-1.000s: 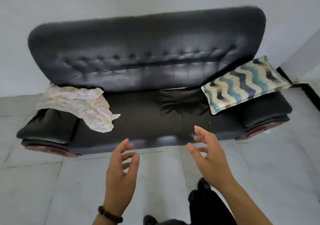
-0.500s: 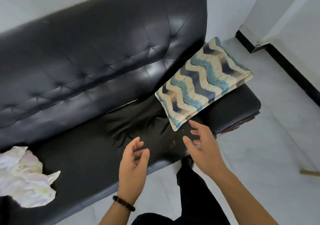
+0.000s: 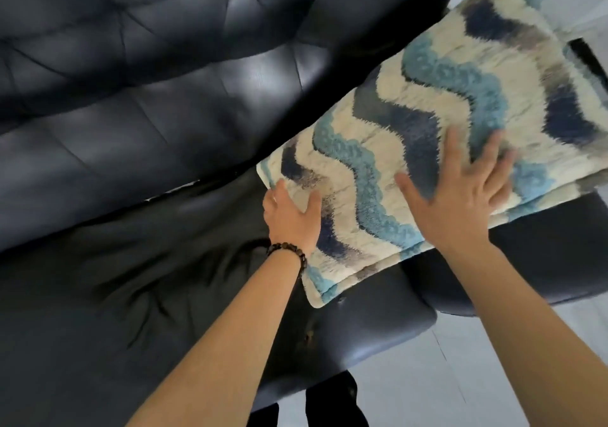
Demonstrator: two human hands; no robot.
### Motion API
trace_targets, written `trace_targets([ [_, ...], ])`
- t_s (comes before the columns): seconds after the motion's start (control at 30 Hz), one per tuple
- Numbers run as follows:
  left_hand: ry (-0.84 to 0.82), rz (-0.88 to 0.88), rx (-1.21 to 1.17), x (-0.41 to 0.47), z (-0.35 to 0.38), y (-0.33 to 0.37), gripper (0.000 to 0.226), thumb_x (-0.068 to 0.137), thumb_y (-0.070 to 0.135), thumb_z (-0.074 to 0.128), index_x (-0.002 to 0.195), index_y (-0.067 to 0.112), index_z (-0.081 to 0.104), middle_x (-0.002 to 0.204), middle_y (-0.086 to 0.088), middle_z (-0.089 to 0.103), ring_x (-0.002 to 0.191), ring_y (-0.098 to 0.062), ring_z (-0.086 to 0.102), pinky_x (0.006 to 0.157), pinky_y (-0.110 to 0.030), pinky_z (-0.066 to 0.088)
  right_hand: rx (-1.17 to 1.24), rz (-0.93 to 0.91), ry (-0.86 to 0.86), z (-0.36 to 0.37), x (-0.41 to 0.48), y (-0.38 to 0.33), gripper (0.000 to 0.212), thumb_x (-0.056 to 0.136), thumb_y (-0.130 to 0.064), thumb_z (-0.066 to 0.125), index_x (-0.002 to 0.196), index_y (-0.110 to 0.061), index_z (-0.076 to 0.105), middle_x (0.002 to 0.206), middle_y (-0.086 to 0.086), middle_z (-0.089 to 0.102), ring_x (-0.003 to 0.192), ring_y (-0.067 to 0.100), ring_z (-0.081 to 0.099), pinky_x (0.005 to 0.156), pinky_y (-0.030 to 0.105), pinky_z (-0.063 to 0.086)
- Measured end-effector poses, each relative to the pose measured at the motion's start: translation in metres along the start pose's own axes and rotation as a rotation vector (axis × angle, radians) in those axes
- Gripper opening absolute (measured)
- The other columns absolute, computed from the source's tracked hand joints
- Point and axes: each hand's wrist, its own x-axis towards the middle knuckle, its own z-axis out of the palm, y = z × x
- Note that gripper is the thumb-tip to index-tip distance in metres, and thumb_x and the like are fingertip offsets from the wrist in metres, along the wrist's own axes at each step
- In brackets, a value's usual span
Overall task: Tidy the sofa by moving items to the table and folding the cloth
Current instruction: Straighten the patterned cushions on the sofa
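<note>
Far to the left of the fingers runs the tufted black backrest (image 3: 131,97) of the sofa (image 3: 204,137), and below it the creased seat (image 3: 98,295), dark and glossy

The left hand (image 3: 292,216) reaches in over the seat's front edge, a beaded bracelet (image 3: 288,255) round its wrist. It grips the near left corner of the cushion (image 3: 444,81): the thumb is pressed on the fluffy top face, while one of the fingers (image 3: 279,189) runs up along the cushion's edge and the rest are tucked past it, out of sight

The cushion, cream with wavy bands of light blue, navy and grey, stretches up and away to the right of those fingers. It lies at the right end of the sofa, tilted, its far side against the backrest and its right part propped on the armrest (image 3: 543,262)

The right hand (image 3: 460,202) lies flat on the cushion's top, near the front edge, its fingers (image 3: 455,153) straight and spread well apart, pressing into the pile. It curls round nothing

Below and to the right of these fingers the black armrest shows under the cushion, and beneath that the pale tiled floor (image 3: 460,377)
</note>
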Motion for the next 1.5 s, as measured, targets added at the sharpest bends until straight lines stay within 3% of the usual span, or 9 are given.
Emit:
trace_targets([
  [0.17,-0.078,-0.291,-0.142,0.039,0.043,-0.035,0.103,0.088,0.055,0.059,0.154,0.011,-0.008,0.16,-0.011,0.018,0.143,-0.029,0.029,0.112,-0.035,0.028,-0.175,-0.044,0.108,0.037,0.01,0.004,0.058,0.091,-0.048,0.061,0.141,-0.025,0.041,0.143,0.021,0.041,0.123,0.048,0.04,0.091,0.057,0.041],
  [0.3,0.022,-0.347,-0.348,0.034,0.028,-0.043,0.072,0.085,0.034,0.072,0.143,0.006,0.039,0.139,-0.008,0.053,0.124,-0.027,0.053,0.104,-0.039,0.044,0.046,-0.068,0.095,0.026,0.003,-0.006,0.024,0.09,-0.02,0.068,0.111,-0.009,0.059,0.119,0.022,0.051,0.106,0.044,0.047,0.068,0.038,0.033],
  [0.73,0.658,0.171,-0.179,-0.018,-0.209,-0.104,0.044,0.095,0.022,0.06,0.128,0.001,0.041,0.122,-0.004,0.054,0.107,-0.006,0.053,0.086,-0.006,0.041,0.709,-0.214,-0.156,0.076,-0.104,-0.166,0.033,0.089,-0.011,0.071,0.083,-0.013,0.039,0.093,0.002,0.037,0.07,0.013,0.031,0.067,0.008,0.034],
  [0.9,0.565,-0.099,-0.045,0.042,-0.25,-0.174,0.041,0.096,0.026,0.055,0.122,-0.004,0.046,0.123,-0.019,0.053,0.109,-0.029,0.054,0.087,-0.022,0.04,0.546,-0.257,-0.582,0.137,-0.098,-0.197,0.032,0.098,-0.02,0.058,0.127,-0.011,0.052,0.128,0.015,0.049,0.1,0.009,0.038,0.086,0.015,0.033],
  [1.1,0.474,-0.2,-0.107,0.073,-0.272,-0.187,0.07,0.09,0.039,0.061,0.144,0.006,0.031,0.141,-0.015,0.048,0.126,-0.029,0.049,0.108,-0.043,0.04,0.567,-0.147,-0.595,0.134,-0.093,-0.199,0.063,0.092,-0.03,0.066,0.147,-0.026,0.035,0.146,0.008,0.035,0.13,0.019,0.042,0.102,0.021,0.032],
  [1.2,0.541,-0.253,-0.218,0.081,-0.276,-0.186,0.037,0.083,0.037,0.064,0.102,0.006,0.057,0.086,-0.006,0.058,0.089,-0.033,0.06,0.092,-0.052,0.052,0.639,-0.117,-0.708,0.139,-0.089,-0.205,0.083,0.09,-0.035,0.066,0.156,-0.03,0.015,0.161,0.001,0.019,0.147,0.022,0.027,0.118,0.042,0.03],
  [1.27,0.653,-0.232,-0.234,0.08,-0.28,-0.183,0.026,0.088,0.027,0.062,0.073,0.017,0.043,0.067,0.002,0.04,0.07,-0.024,0.049,0.082,-0.048,0.056,0.616,-0.131,-0.795,0.146,-0.089,-0.213,0.09,0.093,-0.038,0.062,0.157,-0.037,-0.002,0.167,-0.005,0.001,0.152,0.019,0.013,0.12,0.041,0.024],
  [1.37,0.806,-0.05,-0.167,0.069,-0.279,-0.176,0.02,0.096,0.019,0.054,0.087,0.012,0.037,0.072,0.01,0.034,0.063,-0.008,0.037,0.067,-0.016,0.045,0.63,-0.127,-0.777,0.154,-0.093,-0.221,0.087,0.097,-0.037,0.058,0.155,-0.04,-0.006,0.167,-0.007,-0.003,0.153,0.017,0.01,0.112,0.031,0.026],
  [1.5,0.719,-0.091,-0.059,0.069,-0.278,-0.195,0.019,0.1,0.022,0.048,0.092,0.011,0.035,0.073,0.01,0.034,0.07,-0.015,0.04,0.059,-0.015,0.037,0.621,-0.114,-0.82,0.16,-0.1,-0.221,0.087,0.098,-0.034,0.057,0.155,-0.041,-0.008,0.167,-0.005,-0.005,0.152,0.018,0.014,0.105,0.025,0.026],
])
